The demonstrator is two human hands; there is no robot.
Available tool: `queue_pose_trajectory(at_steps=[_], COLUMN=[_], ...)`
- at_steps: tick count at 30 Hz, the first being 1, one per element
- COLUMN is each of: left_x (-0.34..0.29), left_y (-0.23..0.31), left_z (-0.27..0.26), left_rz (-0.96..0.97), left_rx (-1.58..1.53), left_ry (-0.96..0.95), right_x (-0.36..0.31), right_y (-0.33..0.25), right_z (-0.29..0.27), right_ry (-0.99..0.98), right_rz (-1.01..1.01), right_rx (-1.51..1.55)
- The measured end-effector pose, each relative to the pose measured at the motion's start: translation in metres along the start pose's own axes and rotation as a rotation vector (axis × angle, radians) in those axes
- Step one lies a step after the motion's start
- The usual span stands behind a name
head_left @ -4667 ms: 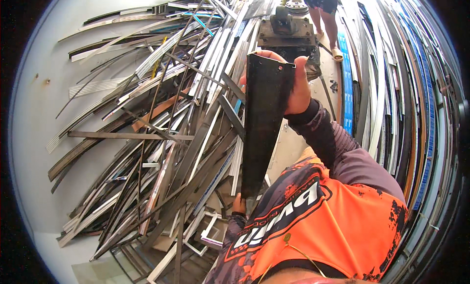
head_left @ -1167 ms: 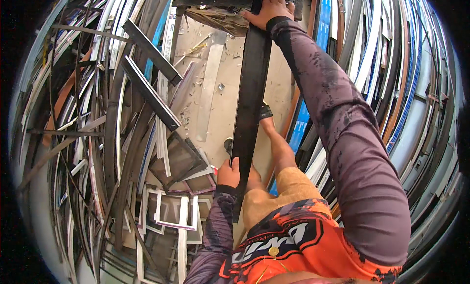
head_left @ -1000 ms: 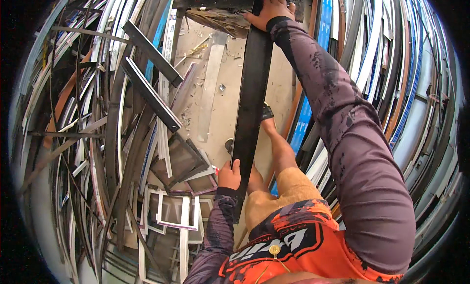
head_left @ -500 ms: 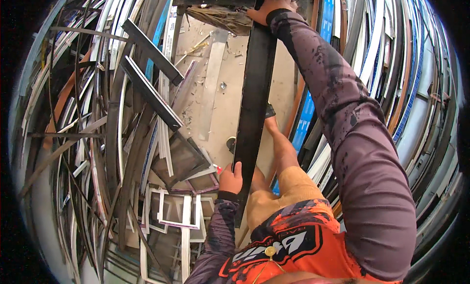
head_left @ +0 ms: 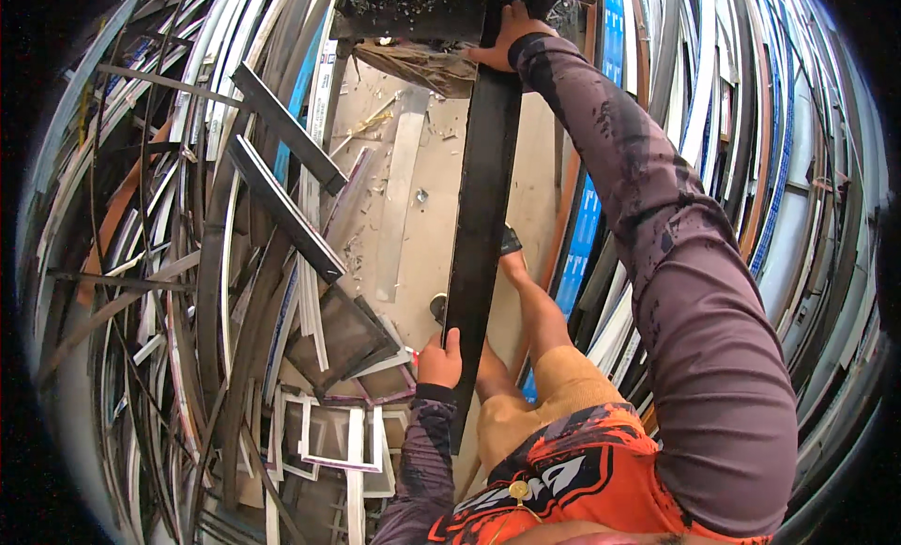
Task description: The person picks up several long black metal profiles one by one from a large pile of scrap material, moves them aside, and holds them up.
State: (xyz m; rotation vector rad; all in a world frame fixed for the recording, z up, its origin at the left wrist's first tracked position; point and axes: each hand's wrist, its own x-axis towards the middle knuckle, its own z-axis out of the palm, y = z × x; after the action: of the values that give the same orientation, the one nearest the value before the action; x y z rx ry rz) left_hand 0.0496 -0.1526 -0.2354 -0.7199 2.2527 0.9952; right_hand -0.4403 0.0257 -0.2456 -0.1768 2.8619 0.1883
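A long black metal profile (head_left: pixel 481 188) runs from a dark bench at the top of the view down toward my body. Near its lower end, my left hand (head_left: pixel 439 360) grips its left edge, thumb up along the side. My right hand (head_left: pixel 511 36) reaches far forward and holds the profile where it meets the bench, with the thumb stretched out to the left. Some of the right fingers are hidden behind the profile and at the bench.
The dark bench (head_left: pixel 404 21) carries metal shavings. Heaps of long strips and profiles line the left (head_left: pixel 211 226) and right (head_left: pixel 694 85). White frames (head_left: pixel 343 460) lie at lower left. A flat pale strip (head_left: pixel 402 198) and scraps lie on the floor (head_left: pixel 436 151).
The view has tilted slightly, so more of the bench shows and most things sit lower in the picture. Both hands stay on the black profile.
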Motion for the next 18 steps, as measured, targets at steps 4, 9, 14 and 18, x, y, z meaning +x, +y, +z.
queue_pose_trajectory(at_steps=[4, 9, 14, 18], left_x=[0.004, 0.015, 0.014, 0.013], left_y=[-0.011, -0.018, -0.011, -0.011], left_z=[0.008, 0.018, 0.016, 0.013], left_rz=[0.018, 0.031, 0.053, 0.052], left_rx=[0.02, -0.002, -0.003, 0.01], left_ry=[0.057, 0.055, 0.05, 0.03], right_x=[-0.015, -0.007, -0.007, -0.007], right_y=[-0.007, 0.001, 0.006, 0.005], right_z=[-0.027, -0.027, -0.033, -0.026], right_ry=[-0.131, -0.147, -0.247, -0.261], right_rz=[-0.009, 0.017, -0.015, -0.039], right_rx=[0.077, 0.106, 0.116, 0.076])
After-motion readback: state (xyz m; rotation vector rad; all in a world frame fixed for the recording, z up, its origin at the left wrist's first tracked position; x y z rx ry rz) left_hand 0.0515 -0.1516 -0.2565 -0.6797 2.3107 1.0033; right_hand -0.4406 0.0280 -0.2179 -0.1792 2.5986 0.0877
